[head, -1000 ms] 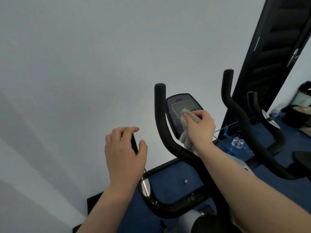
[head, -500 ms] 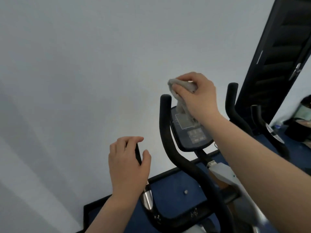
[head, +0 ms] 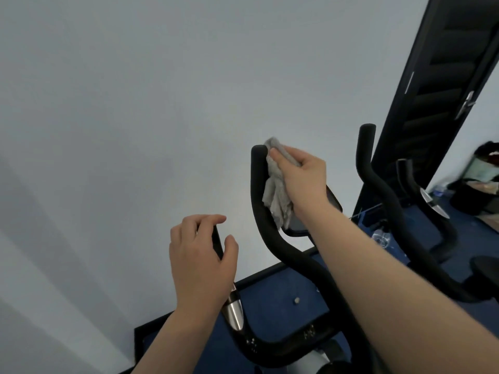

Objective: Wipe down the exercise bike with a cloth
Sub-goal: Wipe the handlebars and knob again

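A: How many hands and cloths?
B: Two hands, one crumpled grey cloth (head: 278, 190), pinched by the right hand (head: 302, 179) against the black foam handlebar (head: 259, 184).
A: And the left hand (head: 201, 255)?
B: Curled loosely round a side grip (head: 217, 242).

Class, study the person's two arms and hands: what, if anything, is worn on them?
Nothing shows. The left hand and right hand are bare: no gloves, rings, watch or bands visible. Both forearms are uncovered down to the frame's edge, with no sleeve in view.

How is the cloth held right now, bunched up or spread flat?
Bunched: the right hand pinches the gray cloth at its top, crumpled folds hanging beside the handlebar.
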The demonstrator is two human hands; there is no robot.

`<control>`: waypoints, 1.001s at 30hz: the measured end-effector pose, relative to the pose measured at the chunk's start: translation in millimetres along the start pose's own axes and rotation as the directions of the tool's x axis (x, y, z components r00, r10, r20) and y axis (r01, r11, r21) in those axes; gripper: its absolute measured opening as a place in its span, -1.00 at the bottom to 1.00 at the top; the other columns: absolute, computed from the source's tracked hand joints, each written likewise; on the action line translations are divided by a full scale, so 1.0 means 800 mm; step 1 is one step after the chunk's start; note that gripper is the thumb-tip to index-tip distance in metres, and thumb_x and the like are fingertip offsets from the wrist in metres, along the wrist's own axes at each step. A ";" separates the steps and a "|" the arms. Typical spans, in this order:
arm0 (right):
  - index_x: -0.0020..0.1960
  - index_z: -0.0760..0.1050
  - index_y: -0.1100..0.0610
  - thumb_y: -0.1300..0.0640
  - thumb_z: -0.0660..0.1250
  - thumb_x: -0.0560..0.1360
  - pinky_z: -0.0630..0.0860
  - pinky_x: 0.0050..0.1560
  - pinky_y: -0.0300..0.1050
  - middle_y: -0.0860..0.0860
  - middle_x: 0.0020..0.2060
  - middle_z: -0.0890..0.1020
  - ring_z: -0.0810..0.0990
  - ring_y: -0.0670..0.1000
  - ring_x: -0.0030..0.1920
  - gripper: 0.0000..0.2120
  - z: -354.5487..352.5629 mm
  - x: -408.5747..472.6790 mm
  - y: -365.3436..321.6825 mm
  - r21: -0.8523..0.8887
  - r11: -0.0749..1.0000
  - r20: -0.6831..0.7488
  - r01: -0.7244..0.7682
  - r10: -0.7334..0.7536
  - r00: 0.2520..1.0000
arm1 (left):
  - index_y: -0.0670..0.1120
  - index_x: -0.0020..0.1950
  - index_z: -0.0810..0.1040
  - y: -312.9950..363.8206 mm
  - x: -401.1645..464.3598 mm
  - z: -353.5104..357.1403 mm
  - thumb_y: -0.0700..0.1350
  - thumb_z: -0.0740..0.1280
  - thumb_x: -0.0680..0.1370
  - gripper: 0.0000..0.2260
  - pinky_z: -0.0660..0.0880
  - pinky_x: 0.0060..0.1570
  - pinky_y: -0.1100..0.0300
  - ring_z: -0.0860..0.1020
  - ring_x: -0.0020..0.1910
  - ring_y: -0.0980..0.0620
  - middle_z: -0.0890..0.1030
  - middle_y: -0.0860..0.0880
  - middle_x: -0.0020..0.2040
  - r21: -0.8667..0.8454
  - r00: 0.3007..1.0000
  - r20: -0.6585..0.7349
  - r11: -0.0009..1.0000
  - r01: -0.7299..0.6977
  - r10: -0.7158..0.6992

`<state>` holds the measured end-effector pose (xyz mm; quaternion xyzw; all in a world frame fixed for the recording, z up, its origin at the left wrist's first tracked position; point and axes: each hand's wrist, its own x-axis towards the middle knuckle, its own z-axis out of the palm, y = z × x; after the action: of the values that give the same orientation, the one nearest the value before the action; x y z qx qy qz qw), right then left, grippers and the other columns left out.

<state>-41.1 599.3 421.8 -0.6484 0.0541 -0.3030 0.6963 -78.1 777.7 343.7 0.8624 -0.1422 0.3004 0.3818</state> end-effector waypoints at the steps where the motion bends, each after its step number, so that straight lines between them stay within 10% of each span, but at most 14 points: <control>1: -0.10 0.69 0.09 0.14 0.44 0.43 0.60 -0.12 -0.03 0.03 -0.29 0.69 0.65 0.01 -0.26 -0.92 0.003 -0.009 0.010 0.027 0.999 -0.008 -0.037 0.037 0.999 | 0.02 0.10 0.55 0.001 0.000 0.000 -0.11 0.35 0.43 -0.75 0.31 -0.02 0.18 0.28 0.03 0.14 0.43 0.11 0.01 -0.002 1.000 -0.002 1.000 0.009 -0.009; 5: -0.13 0.70 0.06 0.21 0.49 0.39 0.59 -0.28 -0.15 0.03 -0.36 0.70 0.67 0.03 -0.33 -0.91 -0.013 -0.034 0.038 0.043 0.991 0.022 -0.129 0.128 0.992 | 0.01 0.09 0.56 0.001 0.000 0.004 -0.09 0.34 0.43 -0.76 0.32 -0.02 0.16 0.27 0.03 0.12 0.42 0.09 0.00 0.000 1.000 -0.013 1.000 0.024 -0.024; 11: -0.17 0.70 0.06 0.12 0.54 0.34 0.61 -0.14 -0.24 -0.01 -0.32 0.72 0.69 -0.06 -0.24 -0.92 -0.058 -0.038 0.027 -0.564 0.812 0.227 -0.147 0.324 0.918 | 0.02 0.07 0.57 0.004 -0.001 0.006 -0.18 0.40 0.42 -0.75 0.34 0.00 0.14 0.27 0.02 0.10 0.41 0.09 -0.02 0.000 0.998 -0.033 0.999 0.046 -0.046; 14: -0.17 0.67 0.07 0.01 0.46 0.40 0.54 -0.25 -0.19 0.01 -0.26 0.67 0.63 0.01 -0.26 -0.88 -0.047 -0.025 -0.011 -0.671 0.688 0.258 0.275 -0.131 0.957 | 0.02 0.08 0.56 0.003 0.000 0.004 -0.17 0.40 0.43 -0.75 0.30 -0.01 0.17 0.26 0.01 0.12 0.40 0.11 -0.02 0.016 0.999 -0.021 0.999 0.028 -0.028; 17: -0.09 0.67 0.07 0.07 0.41 0.47 0.51 -0.28 -0.08 0.00 -0.10 0.60 0.59 -0.01 -0.23 -0.90 -0.005 -0.016 -0.037 -0.581 0.411 0.458 0.702 -0.548 0.700 | 0.01 0.10 0.57 0.004 0.000 0.002 -0.16 0.40 0.43 -0.74 0.29 0.01 0.18 0.27 0.01 0.13 0.41 0.10 -0.01 0.032 1.000 -0.012 0.999 0.018 -0.017; 23: -0.06 0.60 0.26 0.31 0.29 0.52 0.51 -0.28 0.11 0.15 -0.06 0.59 0.52 0.17 -0.11 -0.88 0.008 -0.001 0.001 -0.567 -0.047 0.769 0.823 -0.389 0.507 | 0.03 0.14 0.54 0.001 -0.001 -0.002 -0.13 0.39 0.43 -0.71 0.29 0.01 0.18 0.26 0.01 0.17 0.40 0.13 0.02 0.054 1.000 0.011 0.999 -0.002 0.002; 30: -0.11 0.68 -0.09 0.14 0.48 0.39 0.47 -0.07 -0.37 -0.16 -0.14 0.59 0.57 -0.20 -0.09 -0.85 -0.049 -0.014 0.009 -0.488 0.699 0.650 0.523 -0.109 0.752 | 0.02 0.13 0.54 0.006 -0.002 0.003 -0.13 0.38 0.43 -0.72 0.33 0.01 0.16 0.26 0.04 0.16 0.43 0.09 0.05 0.043 0.999 -0.009 0.998 0.050 -0.050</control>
<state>-65.6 570.6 405.5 -0.9048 -0.1768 -0.1758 0.3453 -80.3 772.7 343.8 0.8726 -0.1125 0.2972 0.3711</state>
